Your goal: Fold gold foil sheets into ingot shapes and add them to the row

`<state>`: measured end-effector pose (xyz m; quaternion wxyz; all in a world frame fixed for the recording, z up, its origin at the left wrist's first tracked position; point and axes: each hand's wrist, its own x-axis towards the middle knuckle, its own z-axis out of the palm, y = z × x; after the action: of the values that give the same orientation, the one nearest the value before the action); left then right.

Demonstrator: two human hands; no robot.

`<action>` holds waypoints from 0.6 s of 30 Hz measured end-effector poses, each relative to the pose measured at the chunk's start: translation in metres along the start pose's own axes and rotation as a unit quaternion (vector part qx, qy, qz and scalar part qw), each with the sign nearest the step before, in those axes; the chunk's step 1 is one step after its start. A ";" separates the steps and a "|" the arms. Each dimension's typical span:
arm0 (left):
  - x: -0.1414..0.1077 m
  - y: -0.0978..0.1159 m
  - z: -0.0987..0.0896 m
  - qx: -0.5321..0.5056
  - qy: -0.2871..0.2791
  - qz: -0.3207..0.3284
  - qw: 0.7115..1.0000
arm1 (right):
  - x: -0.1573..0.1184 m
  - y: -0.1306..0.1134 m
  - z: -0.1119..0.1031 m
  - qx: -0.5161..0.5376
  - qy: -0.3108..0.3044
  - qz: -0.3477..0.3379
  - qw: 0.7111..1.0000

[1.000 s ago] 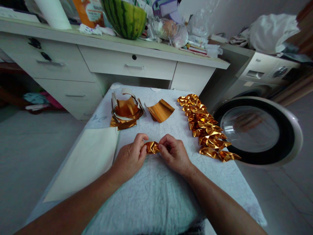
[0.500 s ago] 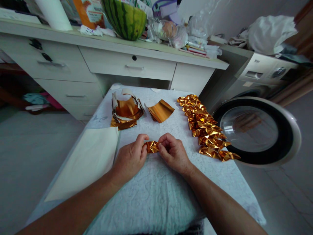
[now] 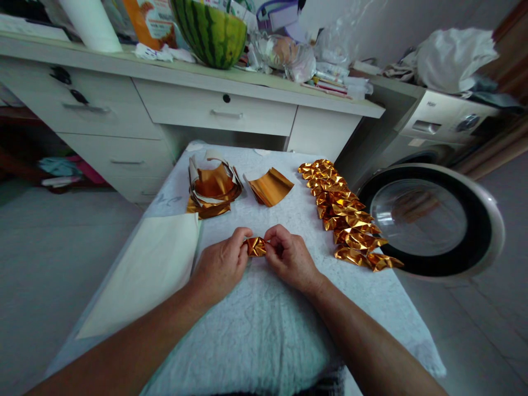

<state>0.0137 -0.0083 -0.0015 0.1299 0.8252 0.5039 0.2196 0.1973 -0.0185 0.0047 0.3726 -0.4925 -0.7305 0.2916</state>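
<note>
A small crumpled piece of gold foil (image 3: 256,247) is held between my two hands, above the cloth-covered table (image 3: 264,319). My left hand (image 3: 223,264) pinches its left end, and my right hand (image 3: 292,257) pinches its right end with thumb and fingers. Beyond the hands lie a short stack of curved gold sheets (image 3: 271,187) and, farther left, a bundle of gold sheets in a pale wrapping (image 3: 215,184). Several folded, shiny gold foil pieces (image 3: 345,212) overlap in a row on the right of the table.
Pale paper (image 3: 144,269) covers the table's left side. A counter (image 3: 264,88) behind bears a watermelon half (image 3: 210,33), a paper roll (image 3: 93,25) and plastic bags. At the right, a washing machine's round door (image 3: 431,220) stands open beside the table.
My right hand has shifted very slightly left, and its fingertips have moved a little on the foil's right end. The other things on the table look the same.
</note>
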 end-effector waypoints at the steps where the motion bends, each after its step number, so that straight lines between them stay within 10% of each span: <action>1: 0.000 0.000 0.000 0.000 0.000 -0.002 1.000 | 0.000 0.000 0.000 0.003 0.000 -0.002 1.000; 10: -0.003 -0.001 -0.007 -0.057 0.034 0.002 0.998 | 0.004 0.001 -0.021 -0.078 0.110 -0.019 0.991; 18: -0.005 -0.007 -0.002 -0.025 0.036 0.039 0.998 | 0.007 0.014 -0.074 -0.247 0.387 0.044 0.887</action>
<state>0.0052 -0.0092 -0.0039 0.1233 0.8324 0.4698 0.2670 0.2646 -0.0033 0.0366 0.4787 -0.6743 -0.5541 -0.0955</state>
